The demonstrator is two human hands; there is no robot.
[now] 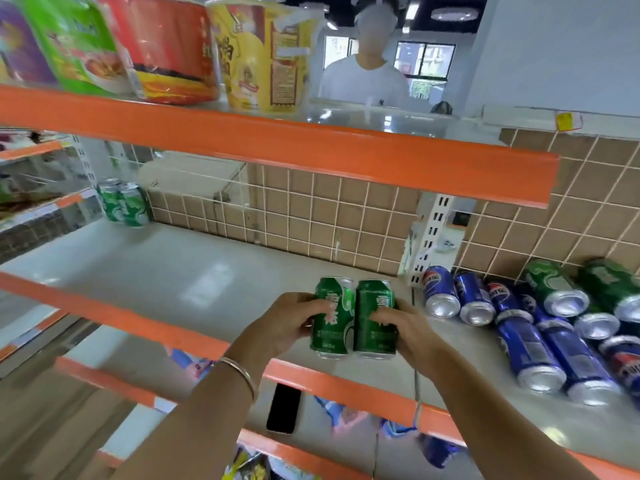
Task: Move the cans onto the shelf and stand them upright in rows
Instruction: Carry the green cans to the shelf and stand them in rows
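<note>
Left hand [287,327]: fingers curled round left can [332,320], upright.
Right hand [408,332]: fingers curled round right can [375,320], upright, touching the left can.
Shelf [173,271]: under the grip; contact with the held cans unclear.
Lying cans [485,306]: blue and green, on their sides, right of the grip.
Back pair [123,204]: green, upright, far left beyond the grip.
Phone [284,408]: below the grip.

Six green cans [334,318] in all, two upright together near the middle, two standing far left, two lying far right; at least six blue cans [530,351] heaped on the right, four noodle tubs [173,50] on top, one black phone [284,408] below.
</note>
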